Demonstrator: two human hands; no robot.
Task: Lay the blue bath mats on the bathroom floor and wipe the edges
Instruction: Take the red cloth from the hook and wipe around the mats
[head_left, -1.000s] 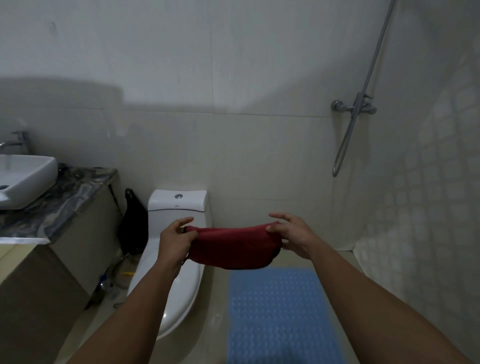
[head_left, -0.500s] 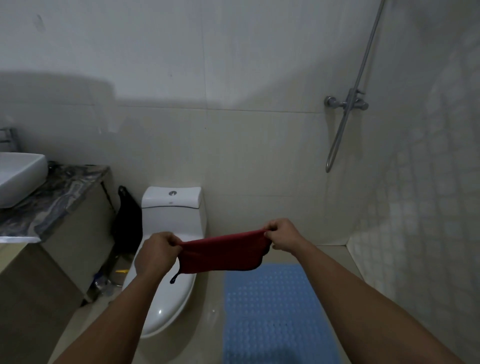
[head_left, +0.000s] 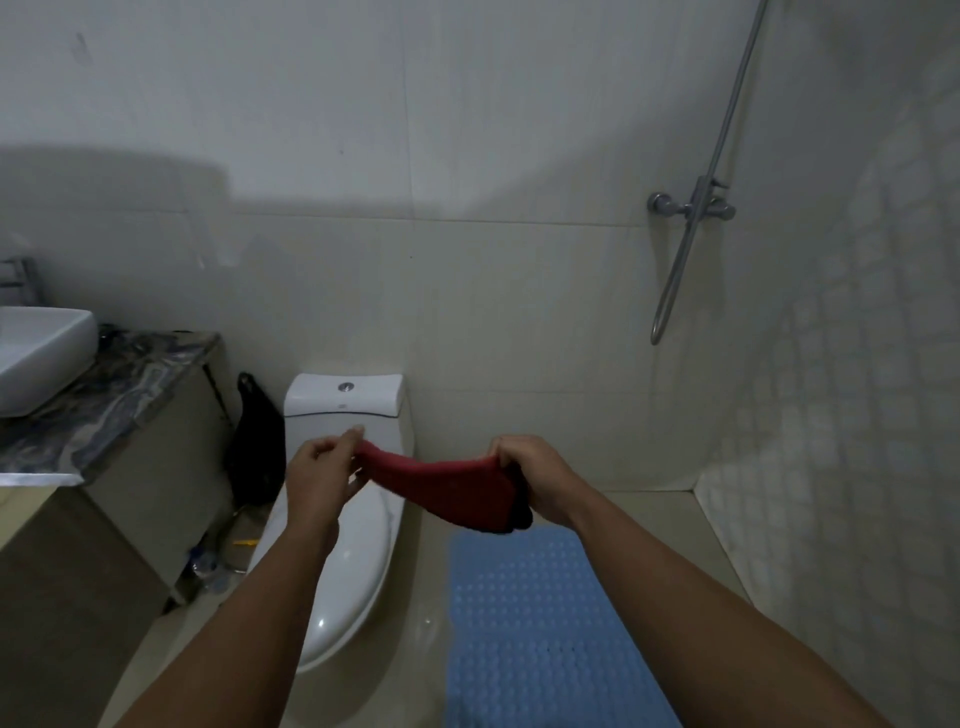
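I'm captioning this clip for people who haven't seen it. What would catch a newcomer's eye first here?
First, the red cloth stretched in mid-air between the two hands, pinched at one end by the left hand and gripped at the other by the right hand, at the centre of the view. Just below it the blue bath mat lies flat on the floor, beside the white toilet to its left.

A basin (head_left: 36, 358) sits on the tabletop (head_left: 119, 400) at mid-left. A toilet (head_left: 348, 519) stands lower centre, a bag (head_left: 257, 452) between them. A mat (head_left: 545, 634) lies on the floor (head_left: 649, 525) right of the toilet; a shower tap (head_left: 693, 205) hangs upper right.
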